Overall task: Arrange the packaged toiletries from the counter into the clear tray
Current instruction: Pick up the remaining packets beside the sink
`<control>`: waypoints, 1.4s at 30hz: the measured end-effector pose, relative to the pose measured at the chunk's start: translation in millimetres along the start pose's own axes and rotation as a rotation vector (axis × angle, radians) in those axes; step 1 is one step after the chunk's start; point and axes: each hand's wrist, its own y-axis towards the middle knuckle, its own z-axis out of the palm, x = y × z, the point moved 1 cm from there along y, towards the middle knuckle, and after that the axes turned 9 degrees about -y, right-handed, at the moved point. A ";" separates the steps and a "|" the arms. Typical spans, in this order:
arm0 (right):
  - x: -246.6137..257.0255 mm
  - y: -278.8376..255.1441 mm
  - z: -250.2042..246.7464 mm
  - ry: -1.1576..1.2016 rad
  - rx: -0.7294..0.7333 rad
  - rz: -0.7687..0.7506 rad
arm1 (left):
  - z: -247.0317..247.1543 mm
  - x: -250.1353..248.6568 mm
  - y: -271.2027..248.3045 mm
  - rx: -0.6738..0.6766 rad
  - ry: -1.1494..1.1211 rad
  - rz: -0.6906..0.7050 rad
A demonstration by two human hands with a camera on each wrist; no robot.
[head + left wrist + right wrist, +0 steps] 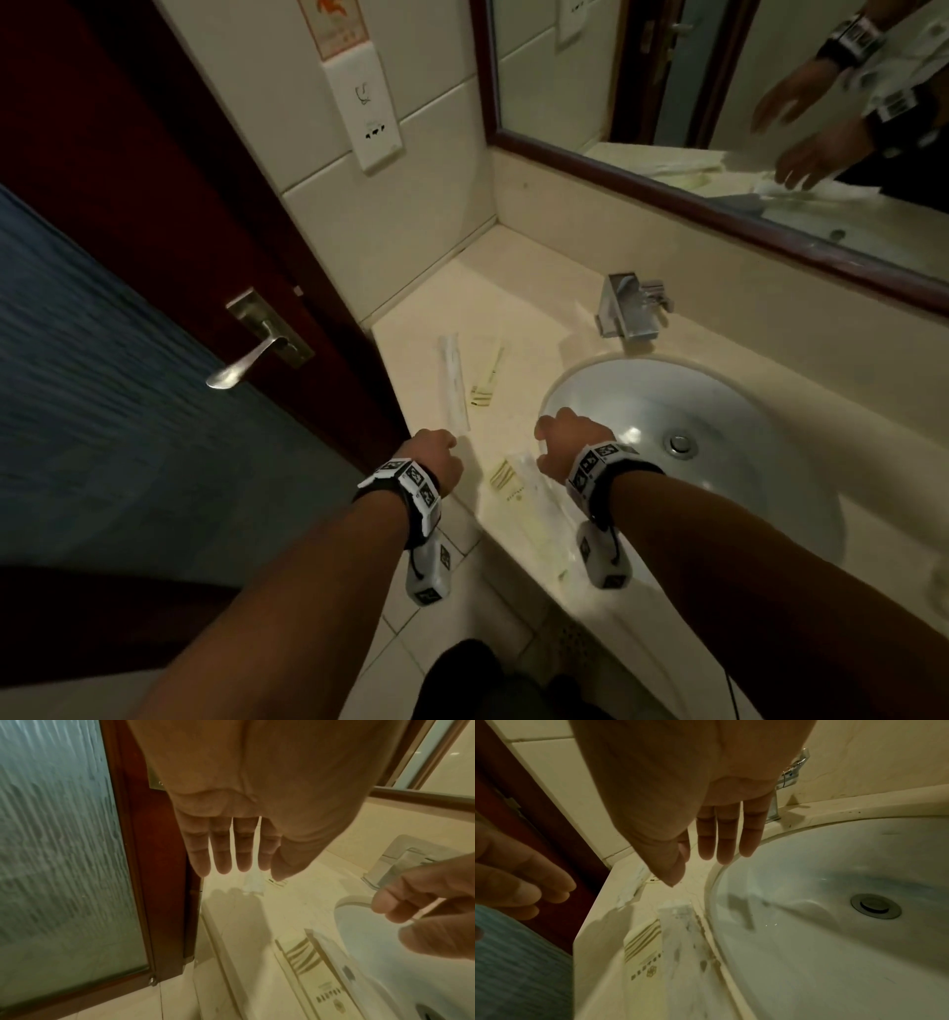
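Left hand (434, 459) at lower centre of the head view, fingers (223, 850) straight and slightly spread, holding nothing, just over the near end of a long clear sachet (453, 383) running up the frame on the worktop (524, 288). Right hand (562, 443) beside it at the sink (719, 411) rim, fingers (727, 837) straight, close together, empty. Below the fingers, striped sachet (518, 488) angled toward lower right; print unreadable. Smaller yellow-striped packet (487, 377) at centre.
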 end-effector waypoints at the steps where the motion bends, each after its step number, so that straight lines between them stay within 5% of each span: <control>1: -1.7 4.5 -0.6 0.004 0.005 -0.003 | 0.4 -0.7 2.8 -0.001 -0.003 -0.007; 23: 35.2 157.4 -42.5 -0.113 0.092 -0.173 | 6.8 -15.3 159.5 0.075 -0.004 -0.006; 29: 43.4 180.6 -38.2 -0.214 0.123 -0.222 | -11.5 -15.0 157.4 0.082 -0.088 -0.031; 33: 47.0 175.8 -36.3 -0.212 0.053 -0.154 | 20.3 6.3 182.0 0.124 -0.186 -0.018; 42: 28.5 168.9 -26.1 -0.247 0.098 -0.040 | -2.9 -12.7 151.2 0.019 -0.104 0.090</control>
